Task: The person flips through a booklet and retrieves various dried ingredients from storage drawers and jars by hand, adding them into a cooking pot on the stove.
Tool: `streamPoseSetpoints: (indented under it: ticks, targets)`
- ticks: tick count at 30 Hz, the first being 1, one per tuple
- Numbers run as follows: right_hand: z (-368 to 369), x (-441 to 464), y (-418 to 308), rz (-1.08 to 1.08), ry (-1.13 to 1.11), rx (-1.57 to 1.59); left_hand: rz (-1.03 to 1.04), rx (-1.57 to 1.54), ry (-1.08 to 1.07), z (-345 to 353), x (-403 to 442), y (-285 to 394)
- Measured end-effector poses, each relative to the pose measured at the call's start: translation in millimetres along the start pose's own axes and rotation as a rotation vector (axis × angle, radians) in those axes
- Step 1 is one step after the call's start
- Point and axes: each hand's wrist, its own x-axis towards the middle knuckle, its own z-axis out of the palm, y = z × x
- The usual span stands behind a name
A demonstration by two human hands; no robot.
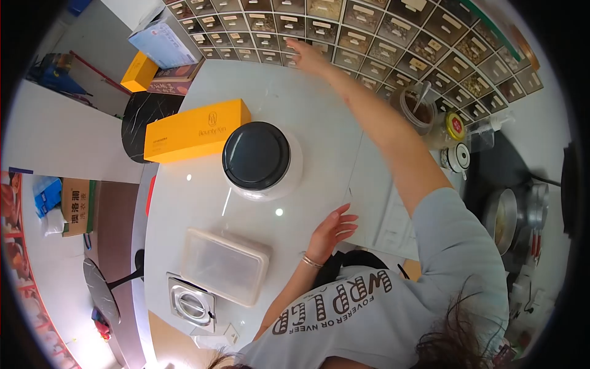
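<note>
My right hand [305,57] is stretched out to the wall of small labelled drawers [322,29]. Its fingers extend apart at the lower row of drawer fronts; whether they touch one I cannot tell. Above the white table [319,154], near its edge and close to my body, my left hand [332,232] hangs with fingers spread and nothing in it. A large white jar with a black lid [256,155] stands between my hands, toward the left. Right behind it lies a long yellow box [195,130] marked "Bounty Kin".
A translucent lidded container [224,264] and a steel lidded pan [192,302] sit at the lower left. Several jars, one with a red-and-yellow lid [455,125], line the right. Pans [505,218] stand farther right. More boxes [163,43] are at the upper left.
</note>
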Motion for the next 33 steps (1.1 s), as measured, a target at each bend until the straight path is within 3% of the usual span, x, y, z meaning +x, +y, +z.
streamPoseSetpoints:
  ticks: [1, 2, 5, 7, 8, 9, 12, 13, 15, 16, 18, 20, 22, 26, 28, 29, 31, 33]
  targets:
    - [-6, 3, 3, 0.141, -0.154, 0.195, -0.013, 0.044, -0.012, 2, 0, 0]
    - [-3, -4, 0, 0.145, -0.152, 0.198, -0.017, 0.046, -0.010, 4, 1, -1]
    - [4, -42, -28, 0.016, 0.237, -0.018, -0.025, 0.150, -0.024, 12, 10, -11]
    - [-28, -100, -66, 0.280, 0.129, 0.205, 0.116, 0.523, -0.044, 11, 16, -22]
    - [-35, -138, -77, 0.362, 0.166, 0.343, 0.091, 0.523, -0.044, 17, 15, -22]
    - [-44, -180, -86, 0.449, 0.208, 0.472, 0.169, 0.802, -0.001, 26, 12, -19]
    - [-103, -314, -129, 0.646, 0.101, 0.378, 0.467, 1.339, -0.070, 29, 11, -44]
    - [-120, -358, -138, 0.672, 0.044, 0.354, 0.431, 1.457, -0.117, 37, 6, -51]
    - [-155, -438, -159, 0.409, -0.038, 0.267, 0.380, 1.679, -0.210, 42, 1, -71]
    - [-170, -469, -172, 0.469, 0.017, 0.330, 0.346, 1.680, -0.233, 44, -1, -86]
    - [-194, -529, -173, 0.580, 0.047, 0.324, 0.627, 1.739, -0.312, 48, -4, -110]
    - [-212, -580, -166, 0.749, 0.056, 0.210, 0.548, 1.789, -0.369, 53, -6, -126]
    - [-226, -600, -164, 0.999, 0.135, 0.205, 0.627, 1.922, -0.293, 67, -7, -134]
    - [-236, -607, -141, 1.013, 0.289, 0.050, 0.642, 2.046, -0.252, 69, 0, -147]
    - [-239, -603, -128, 0.739, 0.329, -0.084, 0.618, 2.055, -0.253, 73, -5, -153]
    - [-239, -601, -123, 0.747, 0.323, -0.078, 0.609, 2.058, -0.252, 73, -7, -157]
    - [-238, -595, -115, 0.549, 0.294, -0.270, 0.594, 2.082, -0.224, 73, -10, -164]
    - [-235, -596, -110, 0.570, 0.263, -0.267, 0.585, 2.106, -0.194, 73, -12, -168]
